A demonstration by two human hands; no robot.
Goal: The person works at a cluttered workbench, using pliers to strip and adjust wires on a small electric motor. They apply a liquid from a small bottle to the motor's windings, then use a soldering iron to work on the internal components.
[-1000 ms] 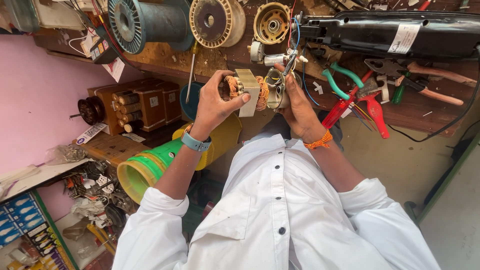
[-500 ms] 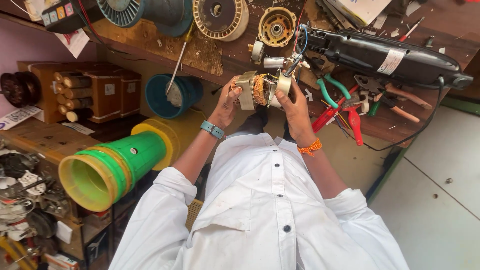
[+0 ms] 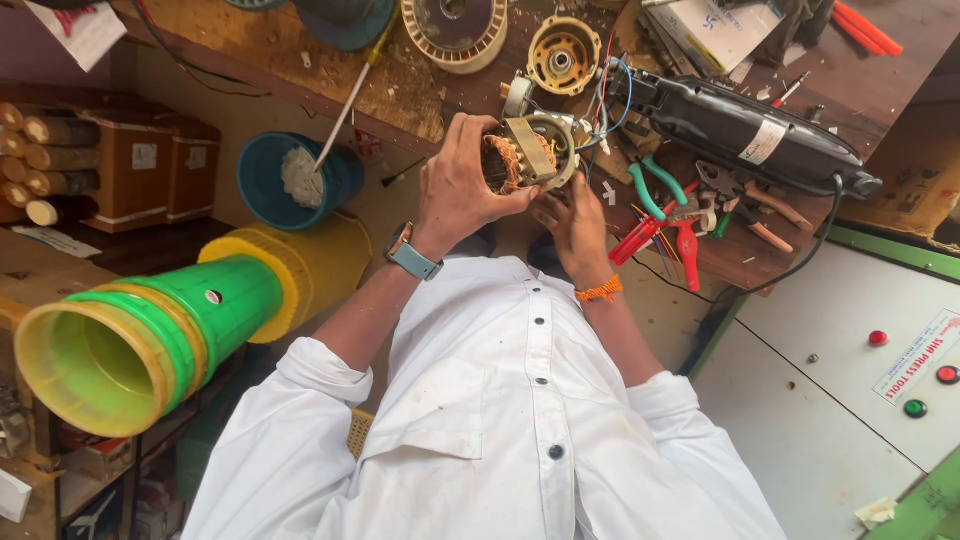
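My left hand (image 3: 460, 190), with a blue watch on its wrist, grips a small motor stator (image 3: 535, 150) that has copper windings and a pale metal frame. I hold it just above the edge of the wooden workbench (image 3: 400, 90). My right hand (image 3: 578, 225), with an orange thread at the wrist, sits under the stator, its fingers touching the lower right side. Coloured wires (image 3: 605, 95) run from the stator up toward the bench.
A black power tool body (image 3: 740, 130) lies to the right, with red-handled pliers (image 3: 670, 235) and green-handled pliers (image 3: 655, 180) below it. A round stator ring (image 3: 455, 30) and a yellow housing (image 3: 563, 55) lie behind. At left are a blue bowl (image 3: 290, 180) and a green-and-yellow cone (image 3: 150, 330). A grey control panel (image 3: 850, 400) is at right.
The view has moved closer to the bench. My right hand has slipped from the stator's right side to beneath it, while my left hand keeps its grip.
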